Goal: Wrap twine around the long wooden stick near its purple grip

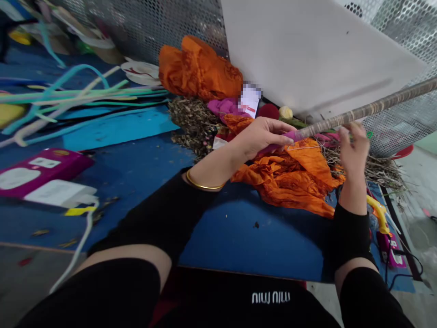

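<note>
My left hand [261, 136] is closed around the purple-covered end of a long pole [372, 109]. The pole slants up to the right edge, its greyish-brown surface banded with pale rings. Just below the pole is my right hand [355, 148], with its fingers bent and pinched together; whatever is in them, if anything, I cannot make out. A thin pale strand runs below the pole near the purple part. Crumpled orange cloth [297, 182] lies on the blue table [218, 232] under both hands.
Behind lie dried plant bits [194, 123], a lit phone [250, 100] and an orange bundle [198, 68]. Coloured flexible stems [85, 95] spread at left, above a purple power strip [44, 171] with a white plug. A yellow-handled tool [378, 214] and cables sit at right. Perforated metal backs the table.
</note>
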Motion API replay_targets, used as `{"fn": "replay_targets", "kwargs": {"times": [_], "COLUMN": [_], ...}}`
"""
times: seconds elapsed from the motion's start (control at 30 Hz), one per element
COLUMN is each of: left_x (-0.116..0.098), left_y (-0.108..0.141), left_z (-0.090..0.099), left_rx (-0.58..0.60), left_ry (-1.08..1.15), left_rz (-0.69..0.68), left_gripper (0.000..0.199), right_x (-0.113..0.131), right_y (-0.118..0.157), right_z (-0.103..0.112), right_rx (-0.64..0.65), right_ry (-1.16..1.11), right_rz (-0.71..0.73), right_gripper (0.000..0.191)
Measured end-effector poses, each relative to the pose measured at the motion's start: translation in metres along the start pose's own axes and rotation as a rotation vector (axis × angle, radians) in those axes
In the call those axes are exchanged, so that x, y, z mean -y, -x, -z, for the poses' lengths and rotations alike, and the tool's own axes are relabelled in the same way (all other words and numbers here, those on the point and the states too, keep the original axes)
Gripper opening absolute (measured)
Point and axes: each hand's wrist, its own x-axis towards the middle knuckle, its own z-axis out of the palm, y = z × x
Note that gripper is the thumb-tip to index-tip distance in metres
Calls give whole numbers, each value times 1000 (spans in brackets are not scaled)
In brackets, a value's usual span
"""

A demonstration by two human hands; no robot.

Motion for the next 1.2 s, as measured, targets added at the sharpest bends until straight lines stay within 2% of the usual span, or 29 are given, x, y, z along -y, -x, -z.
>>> {"fn": "replay_targets", "kwargs": {"times": [0.1,0.17,0.2,0.27,0.33,0.4,0.43,0.53,0.67,0.83,0.93,1.03,1.2], "left_x": [-2,-3,-3,-3,-2,0,2,7,11,8,8,13,23], "left_y": [5,4,2,-2,-5,-7,-7,-6,-1,1,2,0,-5], "left_z": [-6,-5,-4,-2,-1,-3,-5,-14,-23,-29,-30,-31,-28], "left_rx": [-12,-24,-31,-52,-74,-81,-75,-17,55,-48,-91,-87,-51], "left_ry": [133,208,231,249,256,277,291,305,230,152,120,97,121], "left_rz": [53,62,59,55,68,100,118,139,86,-11,-32,-38,-85], "left_gripper": [32,29,28,26,24,23,22,22,27,13,14,16,19], "right_x": [29,43,48,58,64,67,67,63,59,64,70,78,85], "right_y": [17,26,30,34,37,38,39,41,40,43,48,52,55], "right_z": [-34,-47,-49,-46,-40,-38,-40,-53,-64,-57,-55,-55,-57], "right_rx": [324,468,495,414,199,30,9,76,78,26,-1,1,-38], "right_ry": [-423,-540,-532,-445,-370,-382,-434,-656,-693,-710,-688,-641,-747], "right_rz": [19,-42,-72,-74,10,110,143,123,-94,-257,-260,-253,-236], "right_gripper": [42,49,48,45,46,47,48,54,57,52,50,54,51]}}
